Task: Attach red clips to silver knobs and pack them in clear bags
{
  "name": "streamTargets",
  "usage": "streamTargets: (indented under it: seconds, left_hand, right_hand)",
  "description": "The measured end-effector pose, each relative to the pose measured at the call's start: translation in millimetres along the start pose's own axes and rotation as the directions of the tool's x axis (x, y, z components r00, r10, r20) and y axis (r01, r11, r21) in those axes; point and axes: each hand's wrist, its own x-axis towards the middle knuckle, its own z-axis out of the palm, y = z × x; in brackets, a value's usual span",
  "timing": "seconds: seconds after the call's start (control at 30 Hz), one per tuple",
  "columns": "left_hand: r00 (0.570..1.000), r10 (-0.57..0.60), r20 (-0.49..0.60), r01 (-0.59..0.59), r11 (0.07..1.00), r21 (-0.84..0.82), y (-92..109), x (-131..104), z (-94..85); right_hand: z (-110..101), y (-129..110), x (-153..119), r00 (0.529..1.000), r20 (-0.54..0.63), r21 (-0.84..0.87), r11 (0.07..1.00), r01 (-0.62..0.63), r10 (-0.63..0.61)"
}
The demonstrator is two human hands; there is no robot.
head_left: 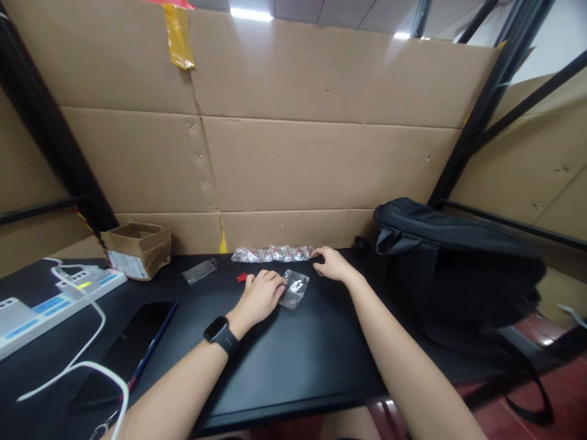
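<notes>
Two bare hands reach over a black desktop [312, 360]. The left hand [260, 298], wearing a dark watch [216, 330], is palm down and loosely curled, its fingertips against a clear plastic bag [297, 289] just to its right, perhaps steadying the slippery film; whether it pinches the bag, one cannot tell. Small red pieces [242, 277] lie just left of its thumb, seemingly kept within easy reach. The right hand [334, 264] is half open, thumb and index finger parted, the index tip at the near end of a row of clear packets [274, 253] with red showing inside. That row runs leftward from it along a cardboard wall [284, 171], which probably helps keep it straight. Well left of the left hand lies a flat clear wrapper [200, 272].
</notes>
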Motion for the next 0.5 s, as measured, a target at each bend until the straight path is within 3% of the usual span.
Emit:
streamTargets:
  seconds: [0.13, 0.33, 0.5]
  left_hand:
    - [0.993, 0.102, 0.06, -0.098, 0.993, -0.073, -2.2, -1.4, -1.2]
    - [0.983, 0.128, 0.133, -0.117, 0.989, -0.091, -7.0, -2.7, 1.4]
    - [0.993, 0.117, 0.001, -0.116, 0.992, -0.049, -10.2, 1.3, -5.6]
  right_hand:
    - [6.0, 16.5, -22.9, 0.999, 0.023, -0.037, 0.998, -0.048, 0.049]
    - [9.1, 35.9, -19.6, 0.994, 0.088, 0.069, 0.996, 0.057, -0.063]
    - [13.1, 50.0, -11.3, 0.997, 0.069, 0.132, 0.991, 0.028, -0.038]
